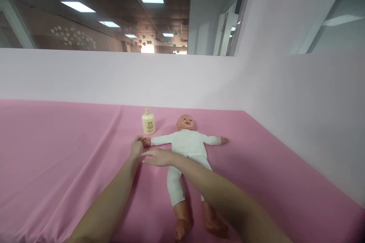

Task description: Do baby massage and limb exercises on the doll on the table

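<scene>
A baby doll (188,142) with a white cloth body lies on its back, its arms spread wide and its head away from me. My left hand (137,146) is closed on the doll's hand (147,142) at the left side. Reaching across the doll's lower body, my right hand (157,157) has its fingers stretched out toward my left wrist. It holds nothing; whether its fingertips touch the wrist I cannot tell. Just beyond my left hand stands a pale yellow pump bottle (148,123), upright. My right forearm hides part of the doll's legs.
A pink sheet (71,148) covers the surface under the doll, with folds on the left. White walls (119,78) border it at the back and on the right. Above the back wall is a wide glass pane (114,15) showing ceiling lights.
</scene>
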Tool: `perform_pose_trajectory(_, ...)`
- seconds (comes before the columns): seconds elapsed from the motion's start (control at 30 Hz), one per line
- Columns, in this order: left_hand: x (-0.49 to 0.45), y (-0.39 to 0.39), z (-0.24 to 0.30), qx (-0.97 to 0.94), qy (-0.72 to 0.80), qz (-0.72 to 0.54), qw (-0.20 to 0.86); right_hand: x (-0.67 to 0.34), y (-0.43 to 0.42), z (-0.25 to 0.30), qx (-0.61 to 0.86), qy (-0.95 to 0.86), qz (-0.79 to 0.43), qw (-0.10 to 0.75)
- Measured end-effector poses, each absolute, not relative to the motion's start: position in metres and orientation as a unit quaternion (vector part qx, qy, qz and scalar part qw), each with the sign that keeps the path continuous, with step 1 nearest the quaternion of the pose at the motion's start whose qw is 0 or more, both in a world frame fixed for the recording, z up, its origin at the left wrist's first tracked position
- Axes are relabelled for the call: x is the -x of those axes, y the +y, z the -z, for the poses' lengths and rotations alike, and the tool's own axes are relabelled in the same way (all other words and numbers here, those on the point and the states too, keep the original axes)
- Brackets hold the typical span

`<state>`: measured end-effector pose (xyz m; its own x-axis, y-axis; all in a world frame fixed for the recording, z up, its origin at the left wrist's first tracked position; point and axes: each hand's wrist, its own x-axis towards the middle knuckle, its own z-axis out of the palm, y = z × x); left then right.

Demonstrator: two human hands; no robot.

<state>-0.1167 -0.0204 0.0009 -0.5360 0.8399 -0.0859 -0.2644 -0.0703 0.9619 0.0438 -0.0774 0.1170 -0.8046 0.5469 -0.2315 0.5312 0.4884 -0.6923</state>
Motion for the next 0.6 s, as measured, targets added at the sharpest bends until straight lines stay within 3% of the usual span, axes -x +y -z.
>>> perform_pose_trajectory(0.3,0.116,-0.032,-0.010,-0.428,0.617,-0.609,0.254,-0.143,-0.157,-0.133,0.167,-0.927,-0.330,0.063)
perform_pose_trajectory(0.43,0.100,-0.041,-0.012,-0.586,0.579,-0.540,0.174,-0.155,-0.182,-0.115,0.078,-0.978,-0.192,0.011)
perform_pose_trajectory(0.6,0.065,-0.068,-0.026,-0.690,0.452,-0.539,0.170,-0.161,-0.194,-0.101,0.049,-0.993,-0.107,0.020)
